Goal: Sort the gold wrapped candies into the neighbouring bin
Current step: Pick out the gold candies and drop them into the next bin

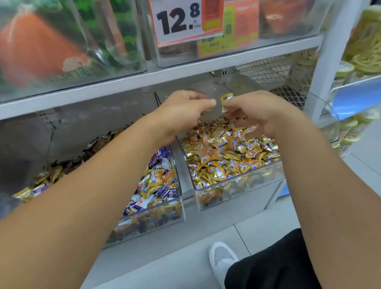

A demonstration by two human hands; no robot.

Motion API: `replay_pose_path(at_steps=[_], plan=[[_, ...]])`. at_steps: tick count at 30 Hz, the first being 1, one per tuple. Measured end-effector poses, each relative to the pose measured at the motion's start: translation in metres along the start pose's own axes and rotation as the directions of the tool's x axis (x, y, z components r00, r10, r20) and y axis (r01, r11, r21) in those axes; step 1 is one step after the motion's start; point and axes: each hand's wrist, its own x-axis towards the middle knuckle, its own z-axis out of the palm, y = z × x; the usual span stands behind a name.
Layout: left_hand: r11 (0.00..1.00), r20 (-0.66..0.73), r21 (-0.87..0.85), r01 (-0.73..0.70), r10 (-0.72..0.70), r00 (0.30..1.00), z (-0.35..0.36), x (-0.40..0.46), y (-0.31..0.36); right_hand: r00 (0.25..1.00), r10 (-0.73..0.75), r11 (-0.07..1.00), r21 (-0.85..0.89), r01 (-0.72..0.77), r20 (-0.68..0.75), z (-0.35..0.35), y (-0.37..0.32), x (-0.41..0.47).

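Observation:
Two clear bins stand side by side on the bottom shelf. The right bin [241, 192] is heaped with gold wrapped candies [224, 162]. The left bin [155, 215] holds mixed purple, white, gold and brown candies [158, 185]. Both my hands hover over the back of the right bin. My right hand [259, 111] pinches one gold candy [226, 101] between thumb and fingers. My left hand [185, 112] is beside it, fingers curled downward; a few blurred gold candies [204, 142] hang in the air under it. What its fingers hold is hidden.
A shelf edge [131, 82] runs just above my hands, carrying clear bins of snacks and a price tag [178, 13] reading 12.8. A rack of yellow packets [372, 50] stands at the right. My white shoe [221, 261] rests on the floor below.

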Motion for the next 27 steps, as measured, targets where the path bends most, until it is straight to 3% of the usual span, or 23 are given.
replay_pose_path(at_steps=[3, 5, 8, 11, 13, 15, 17, 19, 22, 23, 27], plan=[[0.952, -0.068, 0.196, -0.234, 0.251, 0.966, -0.022, -0.025, -0.005, 0.988, -0.152, 0.930, -0.344, 0.129, -0.040, 0.005, -0.003, -0.005], [0.910, -0.063, 0.317, -0.267, 0.301, 0.952, -0.051, -0.049, -0.014, 0.972, -0.234, 0.854, -0.483, 0.194, -0.022, 0.012, -0.008, -0.011], [0.854, -0.091, 0.501, -0.138, 0.211, 0.973, -0.111, -0.087, -0.040, 0.872, -0.486, 0.690, -0.590, 0.420, 0.053, 0.036, -0.024, -0.033], [0.757, -0.238, 0.635, 0.153, 0.004, 0.971, -0.177, -0.117, -0.076, 0.648, -0.714, 0.511, -0.435, 0.741, 0.266, 0.091, -0.052, -0.070], [0.664, -0.278, 0.665, 0.341, -0.204, 0.939, -0.211, -0.129, -0.101, 0.537, -0.652, 0.434, -0.318, 0.843, 0.535, 0.134, -0.063, -0.087], [0.635, -0.293, 0.626, 0.453, -0.347, 0.891, -0.225, -0.134, -0.122, 0.450, -0.503, 0.338, -0.312, 0.888, 0.737, 0.176, -0.064, -0.090], [0.663, -0.291, 0.558, 0.499, -0.406, 0.866, -0.224, -0.135, -0.137, 0.428, -0.393, 0.227, -0.366, 0.903, 0.813, 0.213, -0.063, -0.083], [0.639, -0.281, 0.586, 0.498, -0.417, 0.865, -0.219, -0.131, -0.150, 0.413, -0.331, 0.191, -0.368, 0.910, 0.849, 0.245, -0.060, -0.077], [0.633, -0.301, 0.600, 0.490, -0.388, 0.871, -0.219, -0.127, -0.169, 0.319, -0.252, 0.156, -0.287, 0.945, 0.914, 0.283, -0.056, -0.070], [0.658, -0.315, 0.572, 0.490, -0.376, 0.872, -0.221, -0.127, -0.176, 0.320, -0.241, 0.146, -0.292, 0.945, 0.916, 0.289, -0.058, -0.069], [0.755, -0.365, 0.424, 0.499, -0.362, 0.858, -0.222, -0.125, -0.189, 0.447, -0.170, 0.179, -0.418, 0.890, 0.878, 0.280, -0.085, -0.061]])
